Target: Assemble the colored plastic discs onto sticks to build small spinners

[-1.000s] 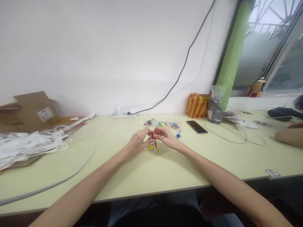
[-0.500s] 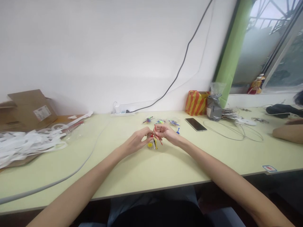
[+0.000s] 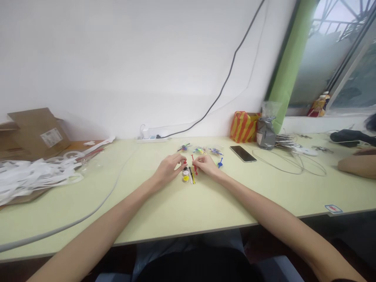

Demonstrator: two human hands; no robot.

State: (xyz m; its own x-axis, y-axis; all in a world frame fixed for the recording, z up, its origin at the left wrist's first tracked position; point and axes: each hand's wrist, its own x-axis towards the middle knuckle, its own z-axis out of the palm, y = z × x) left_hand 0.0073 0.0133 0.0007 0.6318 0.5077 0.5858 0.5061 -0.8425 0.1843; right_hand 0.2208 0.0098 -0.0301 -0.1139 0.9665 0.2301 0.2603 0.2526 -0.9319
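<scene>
My left hand (image 3: 169,168) has its thumb and fingers closed on a small red round piece (image 3: 185,161). Pinched in my right hand (image 3: 206,164) is a thin red plastic stick (image 3: 196,170) with an arrow-like end, held upright and slightly tilted. Below the hands, a yellow round piece (image 3: 186,179) and a white round piece (image 3: 185,172) lie in a column under a black one (image 3: 185,168). Beside them lie a yellow stick (image 3: 194,180), a white one and a black one (image 3: 190,171). A blue stick (image 3: 220,162) with a blue round piece is right of my right hand.
Small plastic bags of coloured parts (image 3: 200,150) lie behind my hands. A phone (image 3: 243,154), a striped bag (image 3: 244,127) and a grey bag (image 3: 265,135) are to the right. White strips (image 3: 38,176) and a cardboard box (image 3: 38,133) occupy the left. Another person's arm (image 3: 357,164) rests far right.
My hands have moved apart. The red round piece and red stick, close together before, are now separated, and the pieces on the table below show more fully.
</scene>
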